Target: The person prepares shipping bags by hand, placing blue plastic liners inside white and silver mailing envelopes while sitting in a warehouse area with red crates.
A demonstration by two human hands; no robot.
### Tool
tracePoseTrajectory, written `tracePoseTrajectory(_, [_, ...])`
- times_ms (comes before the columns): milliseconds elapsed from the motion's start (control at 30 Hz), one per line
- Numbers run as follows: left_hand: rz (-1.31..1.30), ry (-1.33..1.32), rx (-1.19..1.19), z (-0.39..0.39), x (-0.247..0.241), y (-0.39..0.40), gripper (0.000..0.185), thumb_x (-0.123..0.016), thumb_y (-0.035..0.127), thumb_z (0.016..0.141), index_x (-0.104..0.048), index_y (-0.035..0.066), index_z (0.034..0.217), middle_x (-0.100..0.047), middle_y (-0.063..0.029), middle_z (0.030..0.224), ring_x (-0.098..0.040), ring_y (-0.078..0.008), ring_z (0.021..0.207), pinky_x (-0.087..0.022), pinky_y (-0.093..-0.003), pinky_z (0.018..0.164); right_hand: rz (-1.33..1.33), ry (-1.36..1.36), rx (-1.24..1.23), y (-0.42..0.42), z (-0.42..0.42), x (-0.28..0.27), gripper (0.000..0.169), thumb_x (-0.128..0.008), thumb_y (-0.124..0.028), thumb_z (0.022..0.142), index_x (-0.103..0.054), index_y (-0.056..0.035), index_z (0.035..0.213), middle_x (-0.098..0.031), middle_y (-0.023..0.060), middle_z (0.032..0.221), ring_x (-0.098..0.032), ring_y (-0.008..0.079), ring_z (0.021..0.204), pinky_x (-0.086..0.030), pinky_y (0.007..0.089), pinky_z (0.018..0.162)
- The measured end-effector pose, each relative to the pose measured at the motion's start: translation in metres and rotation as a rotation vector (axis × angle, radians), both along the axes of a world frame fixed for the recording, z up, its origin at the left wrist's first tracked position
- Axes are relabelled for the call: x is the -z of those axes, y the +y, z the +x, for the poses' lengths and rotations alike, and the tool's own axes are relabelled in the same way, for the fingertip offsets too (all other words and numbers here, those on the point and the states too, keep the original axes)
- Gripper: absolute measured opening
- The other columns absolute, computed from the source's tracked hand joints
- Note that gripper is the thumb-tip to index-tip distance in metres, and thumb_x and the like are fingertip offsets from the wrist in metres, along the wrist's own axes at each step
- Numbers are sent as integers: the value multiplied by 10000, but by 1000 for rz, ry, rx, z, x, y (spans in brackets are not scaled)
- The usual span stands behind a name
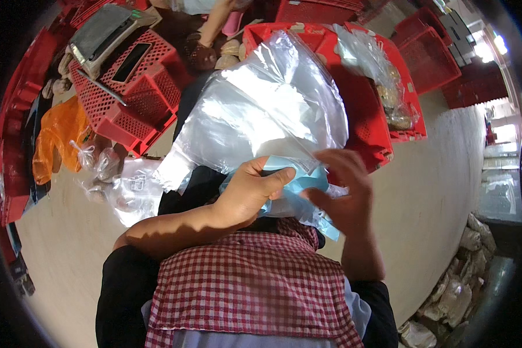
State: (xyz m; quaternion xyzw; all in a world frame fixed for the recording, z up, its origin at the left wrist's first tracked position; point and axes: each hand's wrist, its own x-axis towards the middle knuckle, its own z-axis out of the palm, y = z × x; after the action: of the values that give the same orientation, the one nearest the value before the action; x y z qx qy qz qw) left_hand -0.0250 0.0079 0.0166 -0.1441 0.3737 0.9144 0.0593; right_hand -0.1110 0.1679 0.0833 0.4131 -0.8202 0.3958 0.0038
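My left hand [252, 189] pinches a light blue strip of paper [306, 185], which looks like label backing, between thumb and fingers. A white label [303, 163] with small print shows at its upper edge. To the right of the strip, my right hand [346, 191] is blurred, its thumb and fingers spread apart, and I see nothing between them. Beneath and beyond both hands, large clear plastic bags [261, 108] lie across my lap and glare in the light. The lower end of the strip hangs folded over my checked apron [252, 282].
Ahead on the right, a red crate [361, 108] holds filled clear bags [391, 91]. An upturned red crate [143, 95] at left carries a scale [102, 35], a phone [132, 62] and a pen [102, 87]. Another person's arm [215, 24] reaches in at the top. Filled sacks [452, 296] line the right.
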Motion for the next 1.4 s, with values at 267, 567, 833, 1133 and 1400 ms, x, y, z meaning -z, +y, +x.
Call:
tracePoseTrajectory(267, [-467,93,257,1,-19,-4,57,-600,55,880,-630,34,924,-552,10,689,-476,-41,625,-386,-215,576,-23,-430,95,22,-15,9,121,-704,-16,762,-676,-6,879,-659,73,840,-622,159,781,-502,262,675])
tracePoseTrajectory(567, [-761,744,799,14,9,-4,254,-631,26,701,-631,1,954,-625,-163,948,-588,-366,900,-460,-389,781,71,916,-421,-54,-40,36,246,-619,-122,682,-658,-68,918,-595,38,1072,-552,180,922,-419,313,733])
tracePoseTrajectory(833, [-690,563,921,26,8,-20,316,-670,230,801,-616,-18,988,-632,-158,909,-609,-287,834,-463,-377,733,371,422,-273,-32,1,43,232,-659,-155,672,-591,-47,866,-565,56,951,-536,237,895,-418,367,765])
tracePoseTrajectory(1133, [-897,720,844,10,-11,-1,294,-606,261,873,-618,9,1025,-645,-182,908,-622,-346,842,-484,-387,723,273,-172,-177,-28,-28,41,67,-595,-61,773,-617,-1,794,-595,126,754,-577,242,726,-458,351,679])
tracePoseTrajectory(1400, [-221,116,509,0,0,-1,237,-561,127,906,-594,45,1126,-643,-33,951,-571,-71,839,-467,-231,754,-135,138,523,25,-128,26,102,-634,-87,828,-661,-26,905,-641,52,818,-577,135,716,-471,291,690])
